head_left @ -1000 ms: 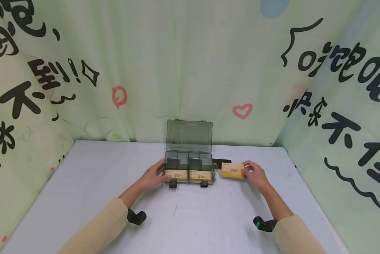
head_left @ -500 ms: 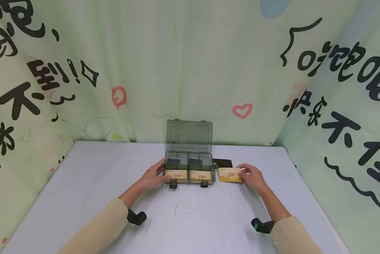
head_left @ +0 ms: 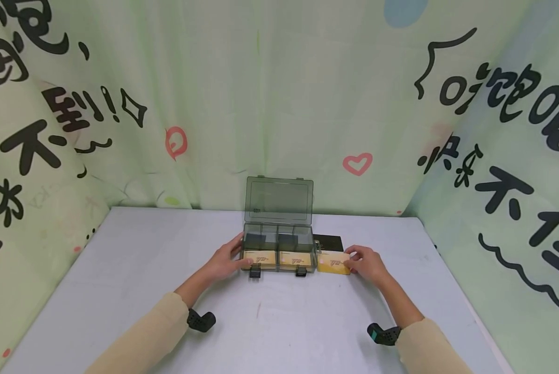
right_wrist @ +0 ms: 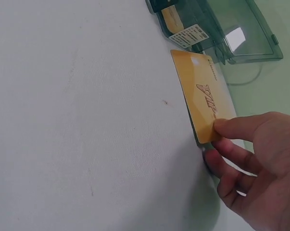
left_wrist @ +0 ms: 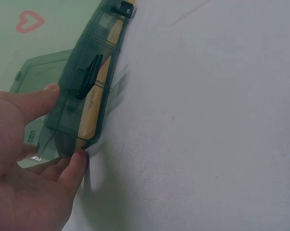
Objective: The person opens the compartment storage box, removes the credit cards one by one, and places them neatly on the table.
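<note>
A translucent dark green compartment box (head_left: 277, 234) stands with its lid up at the table's far middle. Yellow cards (head_left: 259, 257) lie in its two front compartments. My left hand (head_left: 224, 259) grips the box's left end; in the left wrist view its thumb lies over the rim and its fingers (left_wrist: 75, 168) are at the lower corner. Just right of the box, my right hand (head_left: 368, 266) pinches a yellow card (head_left: 331, 263) by its right end. In the right wrist view the card (right_wrist: 201, 91) lies tilted close to the box's labelled side, thumb on its face.
A flat black piece (head_left: 329, 242) lies right of the box, behind the held card. Dark pieces (head_left: 287, 241) sit in the rear compartments. The box's front latches (head_left: 255, 271) hang open over the white table (head_left: 279, 322). A printed curtain (head_left: 284, 104) closes off the back and sides.
My right hand has brought the yellow card left and toward the table's front, close beside the box; more of the black piece shows. The left hand and the box have stayed put.
</note>
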The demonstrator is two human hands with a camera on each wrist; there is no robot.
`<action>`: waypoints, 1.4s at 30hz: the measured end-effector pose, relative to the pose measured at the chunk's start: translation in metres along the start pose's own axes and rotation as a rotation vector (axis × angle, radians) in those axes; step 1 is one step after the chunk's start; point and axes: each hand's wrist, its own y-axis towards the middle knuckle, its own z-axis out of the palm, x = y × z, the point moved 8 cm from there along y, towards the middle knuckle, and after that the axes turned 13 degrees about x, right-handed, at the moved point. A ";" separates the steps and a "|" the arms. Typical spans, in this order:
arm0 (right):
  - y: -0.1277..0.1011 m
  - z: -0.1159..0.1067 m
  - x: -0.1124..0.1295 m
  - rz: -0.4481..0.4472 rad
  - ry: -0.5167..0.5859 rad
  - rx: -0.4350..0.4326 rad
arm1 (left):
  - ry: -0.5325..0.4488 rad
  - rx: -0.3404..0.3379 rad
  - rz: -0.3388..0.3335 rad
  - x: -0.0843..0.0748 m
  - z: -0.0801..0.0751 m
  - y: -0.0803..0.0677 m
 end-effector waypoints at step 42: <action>0.006 0.002 0.011 -0.018 -0.184 -0.030 | -0.002 0.000 -0.004 0.000 0.000 -0.001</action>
